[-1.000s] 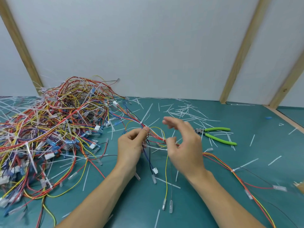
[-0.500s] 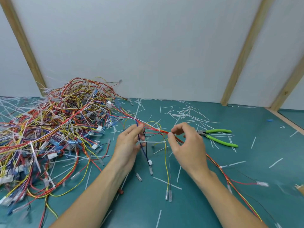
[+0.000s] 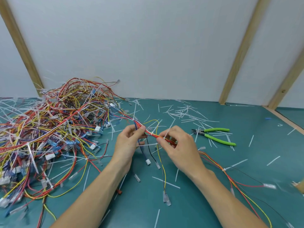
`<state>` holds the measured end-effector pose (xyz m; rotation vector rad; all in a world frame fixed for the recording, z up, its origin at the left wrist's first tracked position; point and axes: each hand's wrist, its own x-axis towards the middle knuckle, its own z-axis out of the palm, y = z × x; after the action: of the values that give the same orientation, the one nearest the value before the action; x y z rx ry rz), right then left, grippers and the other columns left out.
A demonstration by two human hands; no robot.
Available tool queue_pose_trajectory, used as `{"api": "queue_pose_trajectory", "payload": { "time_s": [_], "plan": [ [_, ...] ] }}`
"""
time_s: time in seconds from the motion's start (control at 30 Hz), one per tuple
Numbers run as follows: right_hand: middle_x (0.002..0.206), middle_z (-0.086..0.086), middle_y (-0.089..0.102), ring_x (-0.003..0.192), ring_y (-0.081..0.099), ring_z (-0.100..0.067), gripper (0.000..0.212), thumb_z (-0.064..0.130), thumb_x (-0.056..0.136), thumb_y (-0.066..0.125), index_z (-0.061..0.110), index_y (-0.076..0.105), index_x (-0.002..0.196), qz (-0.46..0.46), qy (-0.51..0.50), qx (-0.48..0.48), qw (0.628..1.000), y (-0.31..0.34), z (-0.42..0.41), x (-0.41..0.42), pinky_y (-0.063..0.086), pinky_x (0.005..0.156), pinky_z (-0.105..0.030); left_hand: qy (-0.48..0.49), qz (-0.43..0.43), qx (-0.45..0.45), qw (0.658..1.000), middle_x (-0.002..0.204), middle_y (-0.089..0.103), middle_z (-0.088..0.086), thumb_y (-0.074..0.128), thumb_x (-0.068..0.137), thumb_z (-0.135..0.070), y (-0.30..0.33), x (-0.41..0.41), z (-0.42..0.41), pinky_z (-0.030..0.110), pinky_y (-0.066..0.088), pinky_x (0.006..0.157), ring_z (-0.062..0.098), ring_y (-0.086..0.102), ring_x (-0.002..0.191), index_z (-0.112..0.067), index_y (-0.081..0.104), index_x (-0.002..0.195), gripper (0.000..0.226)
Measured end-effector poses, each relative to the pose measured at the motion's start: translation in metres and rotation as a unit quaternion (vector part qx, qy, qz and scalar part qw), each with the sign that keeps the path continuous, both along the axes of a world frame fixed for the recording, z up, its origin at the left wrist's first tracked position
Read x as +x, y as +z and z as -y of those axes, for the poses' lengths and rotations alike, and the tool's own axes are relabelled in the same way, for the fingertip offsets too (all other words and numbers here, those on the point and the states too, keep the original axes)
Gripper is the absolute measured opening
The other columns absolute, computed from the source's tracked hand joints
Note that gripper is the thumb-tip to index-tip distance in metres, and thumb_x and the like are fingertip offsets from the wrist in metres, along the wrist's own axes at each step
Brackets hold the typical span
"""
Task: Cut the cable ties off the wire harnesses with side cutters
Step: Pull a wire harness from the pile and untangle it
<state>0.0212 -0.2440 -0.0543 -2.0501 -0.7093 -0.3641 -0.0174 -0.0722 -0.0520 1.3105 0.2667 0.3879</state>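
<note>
A wire harness of red, yellow, blue and black wires stretches between my two hands above the green table. My left hand pinches it at its left part. My right hand pinches it a little to the right, close to a white cable tie. A second white tie sticks out sideways below the bundle. The harness runs on under my right wrist to the table's right side. The side cutters with green handles lie on the table to the right of my right hand, untouched.
A large tangled heap of wire harnesses covers the table's left half. Cut white tie pieces lie scattered over the green mat. A white wall with wooden battens stands behind, and a wooden edge runs along the right.
My right hand's fingers, spread a second ago, have closed onto the harness. Both hands have drawn closer together on it, and the harness lies straighter between them.
</note>
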Motion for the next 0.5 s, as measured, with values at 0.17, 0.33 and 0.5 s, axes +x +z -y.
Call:
{"api": "queue_pose_trajectory", "payload": {
  "time_s": [0.17,0.33,0.5],
  "plan": [
    [0.086,0.016,0.059,0.07,0.057,-0.01,0.002,0.032,0.089,0.078,0.03,0.078,0.088,0.034,-0.041,0.007,0.999,-0.001,0.003,0.003,0.045,0.061,-0.025,0.153,0.0,0.167,0.974,0.091,0.065,-0.003,0.078,0.085,-0.033,-0.005,-0.002,0.002,0.007,0.042,0.068,-0.006,0.058,0.073,-0.02,0.056,0.106,0.033],
    [0.086,0.016,0.059,0.066,0.056,-0.015,0.006,0.03,0.088,0.079,0.035,0.079,0.092,0.076,-0.052,0.011,0.996,0.001,0.004,0.002,0.049,0.059,-0.035,0.054,0.059,0.204,0.976,0.059,0.056,-0.008,0.072,0.092,-0.031,-0.001,-0.005,0.008,0.016,0.034,0.052,0.005,0.042,0.054,-0.017,0.073,0.075,0.022],
    [0.085,0.013,0.059,0.064,0.057,-0.014,0.008,0.029,0.088,0.079,0.034,0.079,0.095,0.095,-0.049,0.007,0.994,0.001,0.003,0.0,0.051,0.058,-0.039,-0.003,-0.014,0.124,0.992,0.062,0.061,-0.003,0.073,0.09,-0.036,-0.002,-0.006,0.016,0.017,0.035,0.048,0.01,0.045,0.05,-0.015,0.075,0.075,0.026]
  ]
}}
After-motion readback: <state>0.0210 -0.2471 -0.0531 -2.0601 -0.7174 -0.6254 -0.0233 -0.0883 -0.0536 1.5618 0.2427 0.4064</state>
